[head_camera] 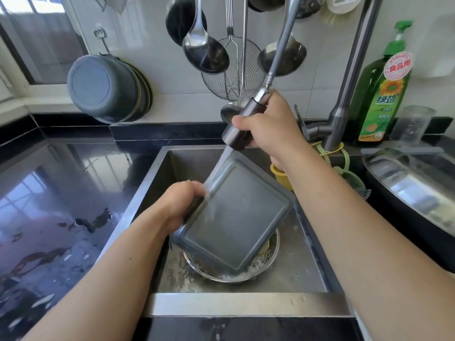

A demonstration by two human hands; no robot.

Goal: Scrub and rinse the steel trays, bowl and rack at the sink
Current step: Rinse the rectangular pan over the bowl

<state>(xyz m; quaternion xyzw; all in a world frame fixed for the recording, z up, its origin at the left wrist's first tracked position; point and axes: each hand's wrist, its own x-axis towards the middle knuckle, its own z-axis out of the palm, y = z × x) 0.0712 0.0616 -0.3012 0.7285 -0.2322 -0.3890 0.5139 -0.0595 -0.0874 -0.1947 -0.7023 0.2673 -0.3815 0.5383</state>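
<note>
I note left hand [182, 205] clamped on wet tray [236, 217] rim at 9 o'clock, right hand [268, 124] wrapped round sprayer [242, 126]; stiff, light, likely slippery.

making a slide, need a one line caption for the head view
Left hand tilts a steel tray over the sink while right hand sprays it.

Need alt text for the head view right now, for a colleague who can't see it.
Over the sink, the left hand holds a square steel tray tilted while the right hand grips the pull-out sprayer head, aiming water at the tray's upper edge. A steel bowl with suds sits beneath it in the basin.
</note>
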